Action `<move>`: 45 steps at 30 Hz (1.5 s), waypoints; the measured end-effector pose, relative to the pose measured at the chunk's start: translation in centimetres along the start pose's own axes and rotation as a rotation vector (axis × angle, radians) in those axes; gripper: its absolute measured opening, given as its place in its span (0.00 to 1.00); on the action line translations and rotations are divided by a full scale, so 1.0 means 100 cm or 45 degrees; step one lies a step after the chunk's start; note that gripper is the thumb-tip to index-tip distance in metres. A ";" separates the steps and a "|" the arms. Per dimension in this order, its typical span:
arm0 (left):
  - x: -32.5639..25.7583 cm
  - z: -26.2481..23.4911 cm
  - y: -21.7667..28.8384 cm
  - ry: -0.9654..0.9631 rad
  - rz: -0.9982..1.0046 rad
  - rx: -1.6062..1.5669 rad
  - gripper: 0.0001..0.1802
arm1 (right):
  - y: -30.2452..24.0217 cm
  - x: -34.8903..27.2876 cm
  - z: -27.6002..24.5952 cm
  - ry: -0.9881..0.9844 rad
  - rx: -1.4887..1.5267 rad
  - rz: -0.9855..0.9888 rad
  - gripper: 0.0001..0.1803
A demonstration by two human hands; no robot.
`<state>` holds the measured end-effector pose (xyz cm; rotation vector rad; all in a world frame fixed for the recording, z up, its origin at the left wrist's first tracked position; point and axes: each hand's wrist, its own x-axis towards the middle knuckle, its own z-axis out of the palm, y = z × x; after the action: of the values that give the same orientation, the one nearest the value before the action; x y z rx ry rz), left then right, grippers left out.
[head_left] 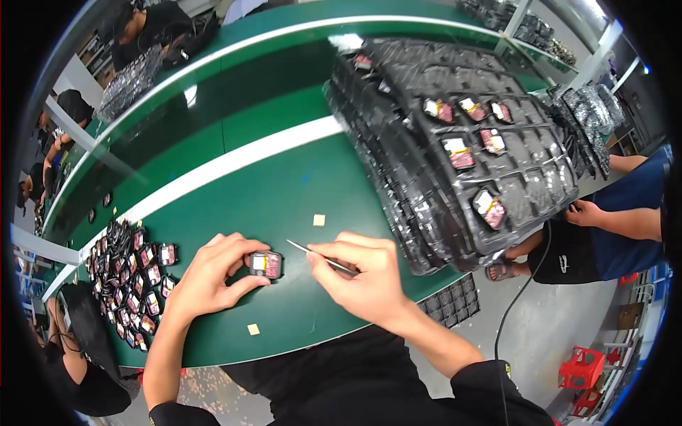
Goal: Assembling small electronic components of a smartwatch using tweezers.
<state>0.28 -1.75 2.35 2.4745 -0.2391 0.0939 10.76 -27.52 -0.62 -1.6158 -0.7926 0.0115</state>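
On the green tabletop [312, 284], my left hand [213, 278] has its thumb and fingers closed on the sides of a small black square device [266, 264]. The device's upward face carries a white patch, a yellow strip and a reddish area. To its right, my right hand [366, 275] pinches a pair of thin metal tweezers [298, 246], whose tip points left and stays apart from the device. Two small pale-yellow square pieces lie on the table: one square [319, 220] beyond the hands, another square [253, 329] nearer my body.
A heap of similar devices [131, 284] covers the table's left end. At right, a tall stack of black plastic trays [526, 170] holds several devices in its top tray. A person in blue [632, 220] stands beyond it. A black cable [522, 291] hangs at right; a red stool [582, 366] stands on the floor.
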 end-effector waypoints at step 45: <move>0.242 -0.009 0.031 0.230 0.825 0.004 0.20 | 0.000 0.003 0.002 -0.166 -0.129 -0.018 0.08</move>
<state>23.40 -7.23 7.94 2.2781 -0.9483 0.5826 10.88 -27.22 -0.59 -1.7184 -0.9170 0.0683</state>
